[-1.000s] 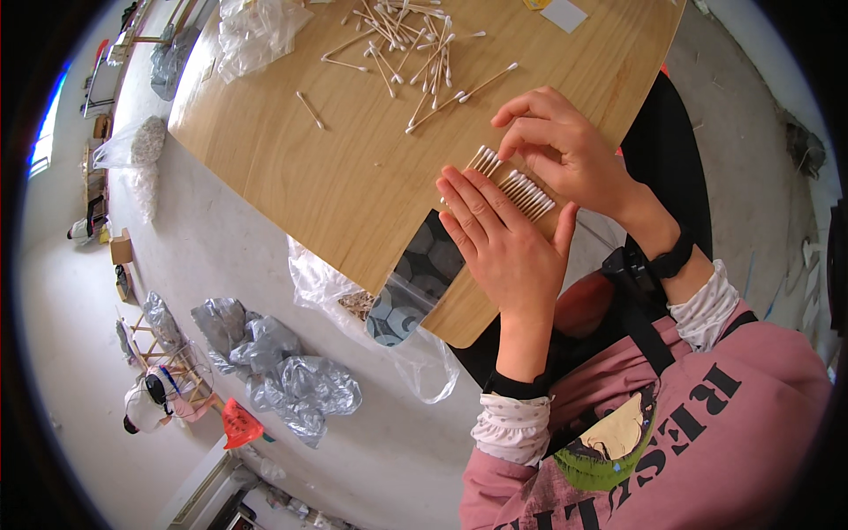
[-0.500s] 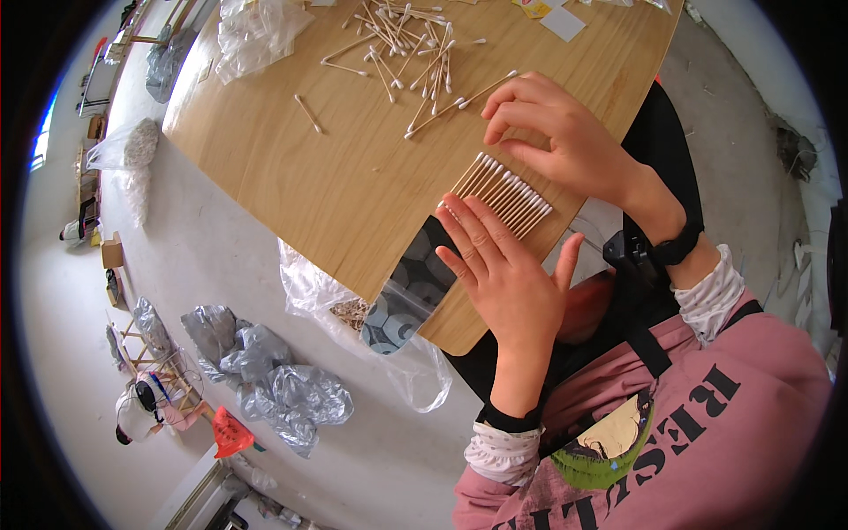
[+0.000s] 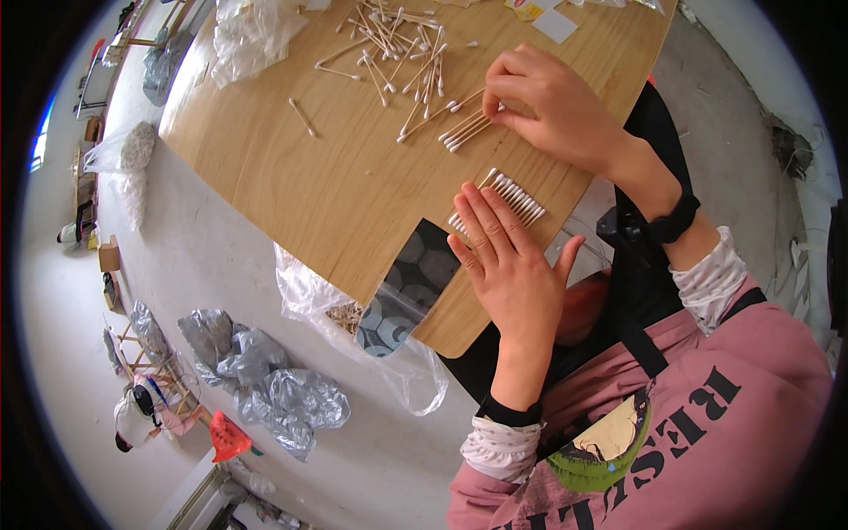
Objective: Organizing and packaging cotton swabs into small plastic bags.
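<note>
My left hand (image 3: 511,269) lies flat with its fingers stretched out over a neat row of cotton swabs (image 3: 521,196). White tips of the row show past its fingers, while the middle of the row is hidden under them. Farther out, my right hand (image 3: 549,104) is closed in a pinch at the right end of several side-by-side cotton swabs (image 3: 468,132). Their near tips point left, just above or on the table; I cannot tell which. A loose pile of cotton swabs (image 3: 397,44) lies beyond, and a single cotton swab (image 3: 302,117) sits apart to the left.
The wooden table (image 3: 291,194) has a dark patterned sheet (image 3: 411,278) at its near edge. Clear plastic bags (image 3: 252,44) lie at the far left, a white card (image 3: 555,26) at the far side. Grey plastic bags (image 3: 283,380) rest on the floor; another person (image 3: 137,411) is at lower left.
My right hand has moved away from the row, up and slightly left, and now pinches several cotton swabs. The row looks narrower at its far end. My left hand has stayed almost still.
</note>
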A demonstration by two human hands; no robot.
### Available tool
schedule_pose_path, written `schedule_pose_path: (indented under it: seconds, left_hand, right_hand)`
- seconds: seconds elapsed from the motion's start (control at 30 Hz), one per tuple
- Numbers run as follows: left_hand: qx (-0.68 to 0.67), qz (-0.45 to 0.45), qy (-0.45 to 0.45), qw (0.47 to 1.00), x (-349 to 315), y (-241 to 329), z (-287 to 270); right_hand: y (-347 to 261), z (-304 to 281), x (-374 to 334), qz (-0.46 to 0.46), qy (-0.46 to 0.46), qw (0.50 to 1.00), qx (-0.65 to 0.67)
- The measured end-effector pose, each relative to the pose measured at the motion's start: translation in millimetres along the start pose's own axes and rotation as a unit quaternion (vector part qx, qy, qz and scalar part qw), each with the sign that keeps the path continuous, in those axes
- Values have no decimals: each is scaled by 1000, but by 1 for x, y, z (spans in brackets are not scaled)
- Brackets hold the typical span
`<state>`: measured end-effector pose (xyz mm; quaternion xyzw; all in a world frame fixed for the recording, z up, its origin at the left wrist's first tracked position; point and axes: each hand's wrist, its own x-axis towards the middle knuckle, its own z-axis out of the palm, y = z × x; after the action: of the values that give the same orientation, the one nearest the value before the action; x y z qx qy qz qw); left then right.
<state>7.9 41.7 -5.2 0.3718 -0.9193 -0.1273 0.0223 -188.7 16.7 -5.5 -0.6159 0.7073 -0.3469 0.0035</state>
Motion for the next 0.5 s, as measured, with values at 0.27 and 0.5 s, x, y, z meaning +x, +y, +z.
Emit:
schedule_pose_path:
  seconds: [0.27, 0.5]
  left_hand:
    - [-35, -2, 22, 999, 0, -2, 4]
    - [-34, 10, 39, 999, 1, -1, 7]
  right_hand:
    - [-14, -3, -9, -135, -123, 981, 70]
    - [-11, -9, 4, -154, -164, 972, 73]
